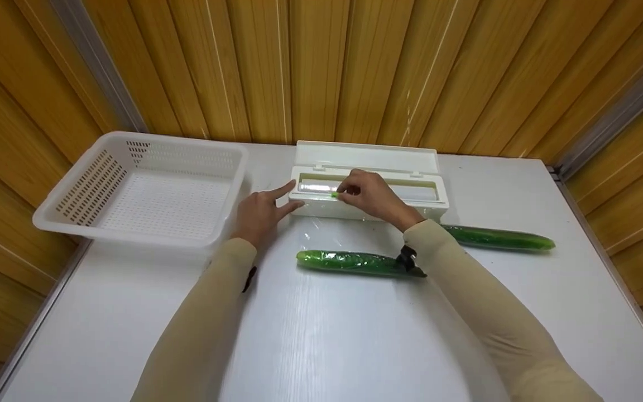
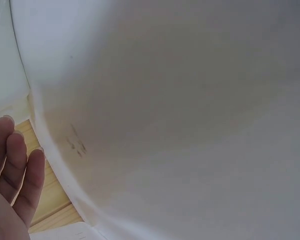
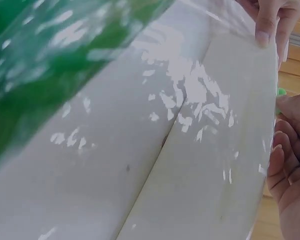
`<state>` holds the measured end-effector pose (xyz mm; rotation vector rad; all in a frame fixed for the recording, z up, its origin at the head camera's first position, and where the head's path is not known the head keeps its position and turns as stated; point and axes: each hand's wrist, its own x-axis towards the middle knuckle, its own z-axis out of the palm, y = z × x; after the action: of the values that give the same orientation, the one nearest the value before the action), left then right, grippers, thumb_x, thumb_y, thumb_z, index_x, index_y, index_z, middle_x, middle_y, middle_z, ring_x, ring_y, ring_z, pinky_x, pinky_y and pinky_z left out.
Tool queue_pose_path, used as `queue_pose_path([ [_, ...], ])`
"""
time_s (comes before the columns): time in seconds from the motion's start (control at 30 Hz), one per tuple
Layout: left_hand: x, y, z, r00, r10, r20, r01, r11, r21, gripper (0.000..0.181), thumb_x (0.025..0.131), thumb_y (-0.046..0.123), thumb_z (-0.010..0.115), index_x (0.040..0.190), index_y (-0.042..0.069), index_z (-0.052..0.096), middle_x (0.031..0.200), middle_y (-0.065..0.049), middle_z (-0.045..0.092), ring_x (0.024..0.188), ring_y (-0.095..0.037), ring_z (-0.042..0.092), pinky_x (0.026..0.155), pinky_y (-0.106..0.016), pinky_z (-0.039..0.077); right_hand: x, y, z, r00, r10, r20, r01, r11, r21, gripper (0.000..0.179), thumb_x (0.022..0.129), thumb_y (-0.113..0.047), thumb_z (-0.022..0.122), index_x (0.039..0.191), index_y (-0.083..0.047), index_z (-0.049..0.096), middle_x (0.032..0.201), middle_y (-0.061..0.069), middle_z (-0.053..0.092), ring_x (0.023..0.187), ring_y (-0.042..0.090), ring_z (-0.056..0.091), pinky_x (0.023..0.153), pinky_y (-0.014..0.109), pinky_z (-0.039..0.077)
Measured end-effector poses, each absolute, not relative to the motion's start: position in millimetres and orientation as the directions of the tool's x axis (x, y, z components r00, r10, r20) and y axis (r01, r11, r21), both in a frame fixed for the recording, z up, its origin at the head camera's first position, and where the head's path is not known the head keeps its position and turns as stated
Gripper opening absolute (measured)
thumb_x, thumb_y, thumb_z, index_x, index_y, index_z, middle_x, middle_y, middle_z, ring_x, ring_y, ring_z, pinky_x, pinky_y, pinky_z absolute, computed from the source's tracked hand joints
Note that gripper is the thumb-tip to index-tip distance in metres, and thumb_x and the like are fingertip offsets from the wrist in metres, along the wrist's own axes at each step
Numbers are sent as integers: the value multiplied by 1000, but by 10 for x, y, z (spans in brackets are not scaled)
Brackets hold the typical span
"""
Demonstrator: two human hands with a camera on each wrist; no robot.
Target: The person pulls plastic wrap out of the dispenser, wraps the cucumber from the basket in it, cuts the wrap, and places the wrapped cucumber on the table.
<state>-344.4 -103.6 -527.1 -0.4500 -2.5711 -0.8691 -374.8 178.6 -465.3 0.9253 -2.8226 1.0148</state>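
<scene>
A white cling film dispenser (image 1: 321, 209) stands at the back of the table, its lid (image 1: 366, 157) raised and a film roll (image 1: 416, 193) inside. My left hand (image 1: 259, 215) is at its left end, index finger on the top corner and thumb pressed against the front, both fairly straight. My right hand (image 1: 374, 196) pinches the small green slide cutter (image 1: 334, 195) on the front rail, left of the middle. Clear film (image 3: 190, 95) hangs down the dispenser's front towards a cucumber (image 1: 349, 262) lying in front, which looks glossy with film. The right forearm overlaps its right end.
A white perforated basket (image 1: 132, 237) sits at the left of the table. Another shiny, film-wrapped cucumber (image 1: 503, 239) lies on the right, partly behind the right sleeve. Wood-patterned panels (image 1: 310, 72) rise behind the table.
</scene>
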Motion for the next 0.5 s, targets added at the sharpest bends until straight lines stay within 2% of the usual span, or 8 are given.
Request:
queue_pose_path([
  [0.17, -3457, -1065, -5292, -876, 164, 454, 402, 767, 499, 58, 92, 51, 79, 143, 27, 67, 59, -8, 61, 56, -16, 45, 54, -37, 42, -3724, 1943, -4650, -831, -517, 205, -526, 611, -591, 10, 98, -11, 79, 104, -3, 81, 92, 6, 64, 86, 20, 58, 76, 32, 47],
  [0.5, -3444, -1047, -5293, -873, 172, 457, 416, 752, 511, 56, 93, 49, 80, 143, 25, 68, 58, -8, 60, 56, -16, 43, 54, -38, 42, -3692, 2159, -4641, -854, -491, 171, -486, 635, -601, 10, 98, -12, 78, 106, -6, 81, 94, 4, 65, 88, 19, 59, 76, 31, 48],
])
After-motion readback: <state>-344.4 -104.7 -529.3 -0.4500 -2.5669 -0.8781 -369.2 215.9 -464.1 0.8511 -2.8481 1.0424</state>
